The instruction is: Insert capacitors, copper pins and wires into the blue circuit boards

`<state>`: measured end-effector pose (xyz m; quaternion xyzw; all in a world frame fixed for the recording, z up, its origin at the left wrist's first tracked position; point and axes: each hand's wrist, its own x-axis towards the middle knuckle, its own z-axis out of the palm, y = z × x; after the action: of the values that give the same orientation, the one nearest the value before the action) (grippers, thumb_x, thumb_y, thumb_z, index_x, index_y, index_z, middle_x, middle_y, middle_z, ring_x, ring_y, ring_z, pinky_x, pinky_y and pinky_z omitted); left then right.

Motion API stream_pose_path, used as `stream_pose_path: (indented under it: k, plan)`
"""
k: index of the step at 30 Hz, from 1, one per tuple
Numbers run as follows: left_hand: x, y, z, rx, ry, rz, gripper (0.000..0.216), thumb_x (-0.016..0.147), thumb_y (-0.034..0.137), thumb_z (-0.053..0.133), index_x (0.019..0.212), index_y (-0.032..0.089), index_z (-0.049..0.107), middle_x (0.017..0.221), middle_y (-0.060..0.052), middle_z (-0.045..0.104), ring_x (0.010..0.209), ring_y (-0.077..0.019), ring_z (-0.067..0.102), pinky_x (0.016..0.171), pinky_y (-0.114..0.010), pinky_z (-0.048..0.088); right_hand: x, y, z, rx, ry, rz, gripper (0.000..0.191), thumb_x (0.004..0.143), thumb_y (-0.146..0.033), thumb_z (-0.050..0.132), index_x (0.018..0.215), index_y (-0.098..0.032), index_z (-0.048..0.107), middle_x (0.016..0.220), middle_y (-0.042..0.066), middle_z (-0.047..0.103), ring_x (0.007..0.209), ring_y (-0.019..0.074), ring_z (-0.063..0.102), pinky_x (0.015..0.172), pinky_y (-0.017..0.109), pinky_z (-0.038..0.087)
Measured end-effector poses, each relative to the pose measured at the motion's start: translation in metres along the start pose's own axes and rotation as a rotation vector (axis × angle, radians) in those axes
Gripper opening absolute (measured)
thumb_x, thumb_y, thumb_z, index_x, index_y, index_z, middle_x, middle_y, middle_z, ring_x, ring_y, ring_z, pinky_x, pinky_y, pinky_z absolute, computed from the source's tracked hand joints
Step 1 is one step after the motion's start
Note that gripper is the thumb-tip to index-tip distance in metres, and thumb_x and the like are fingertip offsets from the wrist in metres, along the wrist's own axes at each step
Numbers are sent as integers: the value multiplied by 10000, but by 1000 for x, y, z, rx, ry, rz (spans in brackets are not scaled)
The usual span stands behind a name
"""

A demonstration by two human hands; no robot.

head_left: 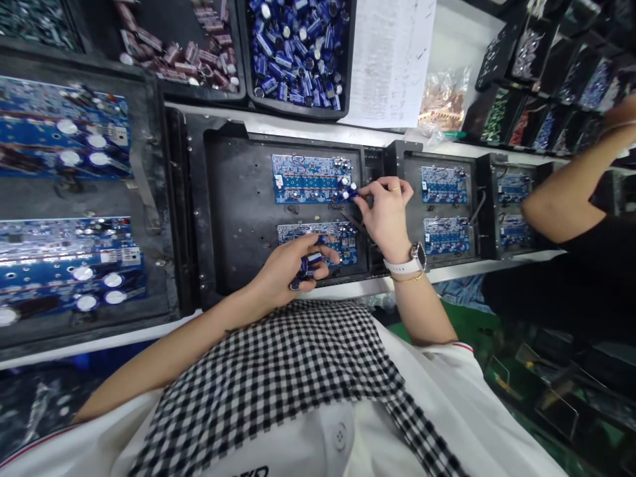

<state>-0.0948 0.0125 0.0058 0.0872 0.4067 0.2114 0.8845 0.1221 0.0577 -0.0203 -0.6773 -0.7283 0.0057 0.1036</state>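
Note:
My left hand (293,265) is closed around several small blue capacitors (311,260), hovering over the lower blue circuit board (342,240) in a black tray (233,199). My right hand (385,212), with a white watch on the wrist, pinches a blue capacitor (348,191) at the right end of the upper circuit board (305,177). A few blue capacitors stand on that board near my fingertips.
Bins of blue capacitors (298,53) and maroon parts (199,46) sit behind the tray. More trays with boards lie to the left (64,199) and right (444,209). Another person's arm (566,192) reaches in at the right. A paper sheet (392,59) hangs behind.

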Motion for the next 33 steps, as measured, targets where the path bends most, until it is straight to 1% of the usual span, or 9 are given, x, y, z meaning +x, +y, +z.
stream_pose_path:
  k: [8,11,15,18,20,22,25,29,33]
  plan:
    - [-4,-3,4,-54,78,-30,315,1000,383,460,899,110,580,832,-72,592,476,-59,459,297,-108,227,0,-12,11,-91,64,19,167,956,-288,515,880,-197,634,988,119,672,1155,311,522,1058,587,291]
    - [-5,-4,5,-65,63,-43,372,989,426,477,777,124,527,795,-51,553,484,-56,468,299,-105,232,-9,-17,-2,-5,43,-7,177,967,-270,505,950,-210,671,996,102,693,1168,310,533,1077,616,280]
    - [-4,-11,6,-59,-5,-21,385,942,470,566,760,135,510,780,-26,515,475,-50,453,298,-103,224,-37,-34,-44,365,-94,-78,292,964,-328,552,1234,-248,630,1080,63,703,1051,238,613,976,454,474]
    - [-5,-19,11,-55,-82,-34,257,946,401,581,907,147,581,793,-18,524,484,-60,470,309,-102,247,-61,-40,-64,571,-252,-155,251,978,-297,539,1199,-247,647,1034,31,702,938,167,657,866,318,536]
    - [-5,-24,14,-71,-104,-144,212,971,327,533,940,132,609,849,-42,560,573,-93,560,371,-135,396,-72,-35,-61,553,-247,-143,201,980,-243,525,1103,-230,683,1025,41,697,968,165,663,894,308,535]
    - [-5,-30,15,-61,-88,-275,208,976,243,495,905,98,625,912,-74,593,707,-135,640,528,-209,551,-79,-23,-49,500,-225,-122,203,975,-197,515,1083,-219,686,1067,57,692,1017,175,661,935,322,532]
    - [-5,-38,15,-24,-99,-331,191,966,189,480,912,89,633,945,-86,620,800,-166,678,669,-267,603,-83,-8,-29,436,-248,-146,222,973,-169,501,1094,-213,682,1095,61,693,1040,184,664,944,328,538]
    - [-7,-42,12,27,-120,-250,215,967,223,454,1047,105,615,859,-87,636,732,-171,663,566,-242,572,-83,-4,-21,351,-244,-185,236,984,-184,483,1117,-206,677,1134,61,695,1043,190,670,924,315,544]
    - [-10,-45,10,69,-130,-220,253,908,138,350,1034,103,567,744,-105,643,589,-162,604,421,-197,471,-82,-3,-21,309,-259,-280,249,991,-182,457,1112,-201,673,1154,62,696,1066,201,658,932,332,540]
